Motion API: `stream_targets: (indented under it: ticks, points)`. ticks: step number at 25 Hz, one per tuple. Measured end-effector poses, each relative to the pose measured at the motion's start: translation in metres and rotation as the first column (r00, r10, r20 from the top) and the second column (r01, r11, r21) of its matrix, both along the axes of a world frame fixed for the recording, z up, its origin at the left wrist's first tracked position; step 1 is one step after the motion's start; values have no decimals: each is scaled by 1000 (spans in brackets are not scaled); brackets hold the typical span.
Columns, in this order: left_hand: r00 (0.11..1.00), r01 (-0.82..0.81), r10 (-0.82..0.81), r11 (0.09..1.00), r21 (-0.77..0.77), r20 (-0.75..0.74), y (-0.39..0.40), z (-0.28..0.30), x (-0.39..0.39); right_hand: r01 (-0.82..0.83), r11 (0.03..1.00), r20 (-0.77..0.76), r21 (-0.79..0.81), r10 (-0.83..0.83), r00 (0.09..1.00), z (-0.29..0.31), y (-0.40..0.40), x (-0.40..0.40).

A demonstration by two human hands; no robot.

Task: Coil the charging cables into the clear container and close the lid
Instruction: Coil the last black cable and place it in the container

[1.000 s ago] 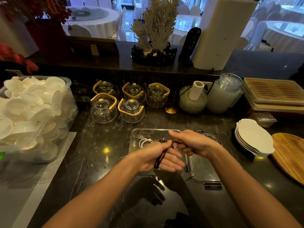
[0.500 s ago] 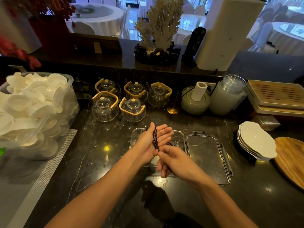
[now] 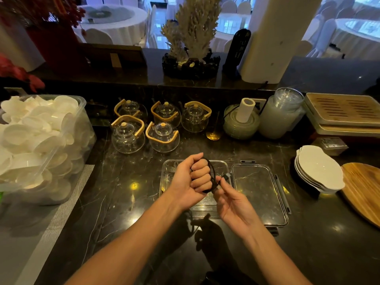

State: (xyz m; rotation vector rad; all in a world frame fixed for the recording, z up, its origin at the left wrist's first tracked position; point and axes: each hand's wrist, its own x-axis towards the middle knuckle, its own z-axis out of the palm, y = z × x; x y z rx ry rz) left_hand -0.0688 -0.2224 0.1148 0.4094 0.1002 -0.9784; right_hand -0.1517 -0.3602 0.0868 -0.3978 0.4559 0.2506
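A black charging cable (image 3: 212, 174) is wound in loops around the curled fingers of my left hand (image 3: 190, 182), which is closed into a fist above the clear container (image 3: 167, 175). My right hand (image 3: 232, 199) pinches the cable's free end, with the plug (image 3: 226, 176) sticking out just past my fingertips. The container's clear lid (image 3: 258, 194) lies flat on the counter right beside it, latches out. My hands hide most of the container's inside.
Several glass teapots (image 3: 162, 136) with wooden handles stand behind the container. A plastic bin of white dishes (image 3: 41, 145) sits at the left. Stacked white bowls (image 3: 318, 168) and a wooden board (image 3: 364, 190) are at the right, jars (image 3: 281, 114) and trays (image 3: 343, 112) behind.
My left hand went from flat and open to a closed fist with the cable looped around its fingers. My right hand moved from below it to its right, holding the plug end.
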Motion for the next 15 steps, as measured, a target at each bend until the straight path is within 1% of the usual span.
stream_targets:
  ticks: [4,6,8,9,10,12,13,15]
  points:
    - [987,99,-107,993,71,121,-1,-4,-5,-55,998,-77,-10,54,996,1,3,4]
    - [982,113,-130,985,128,140,0,-6,-4,-74,997,-84,-6,73,994,-1,2,3]
    - [981,93,-130,965,244,143,3,-7,-2,-94,995,-73,-11,93,993,-3,1,1]
    - [978,66,-127,941,332,167,4,-8,-2,-106,994,-66,-22,104,992,-4,0,-1]
    - [967,20,-127,901,433,219,3,-8,-3,-113,993,-58,-38,111,992,-4,0,-2]
    - [911,-129,-158,767,628,380,0,-9,-9,-133,987,-45,-87,130,991,-7,-1,-2]
    - [867,-223,-186,685,693,463,-2,-10,-12,-151,979,-42,-139,147,988,-7,-1,-1]
    - [769,-424,-230,516,745,597,-6,-12,-16,-180,941,-40,-288,176,984,-6,-3,1]
